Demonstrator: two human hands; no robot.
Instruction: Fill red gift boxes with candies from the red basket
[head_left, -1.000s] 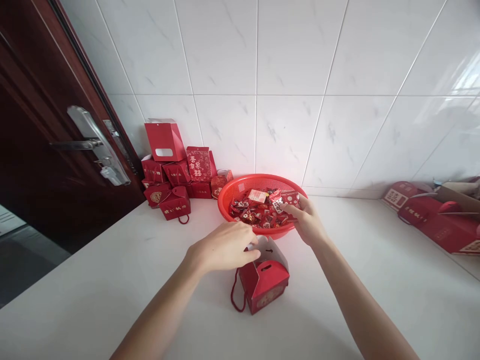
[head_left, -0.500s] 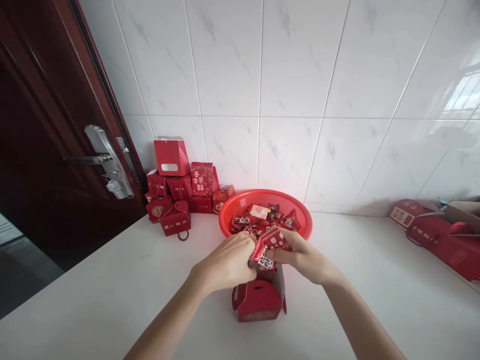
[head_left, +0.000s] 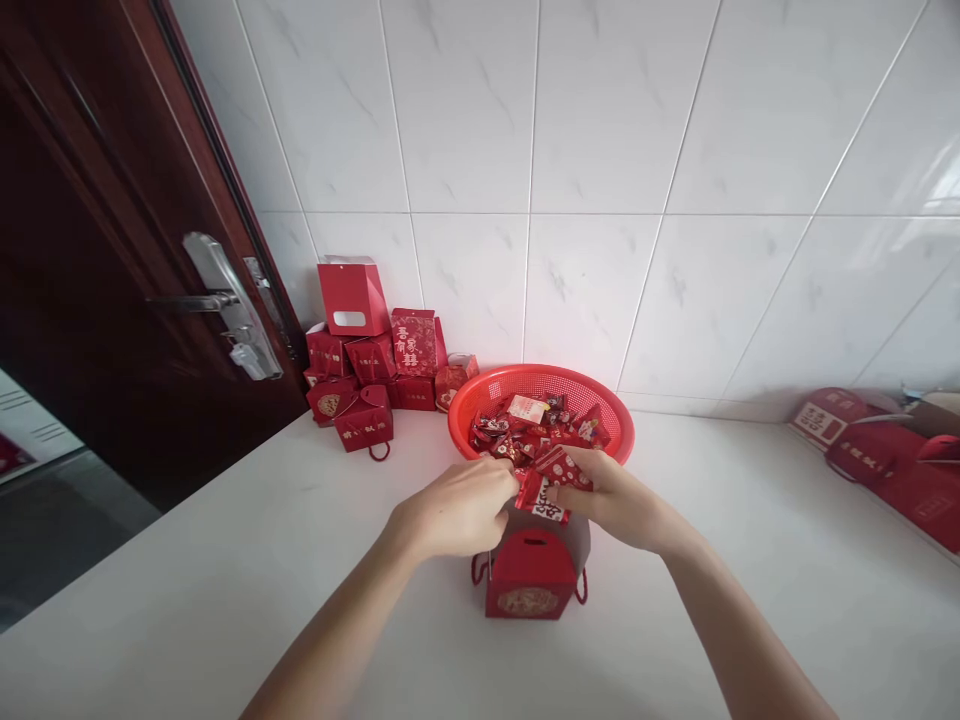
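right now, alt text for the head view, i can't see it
A person's right hand holds red packets over an open red box, with the left hand beside them. Behind is a red basket of wrapped packets; red boxes are stacked at left by a tiled wall.

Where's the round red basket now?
In the head view, the round red basket sits on the white tabletop slightly right of centre, just beyond the left hand and right hand, with piled red boxes to its left and tiled wall behind.

Soft daylight, faint shadows, glare on tiles
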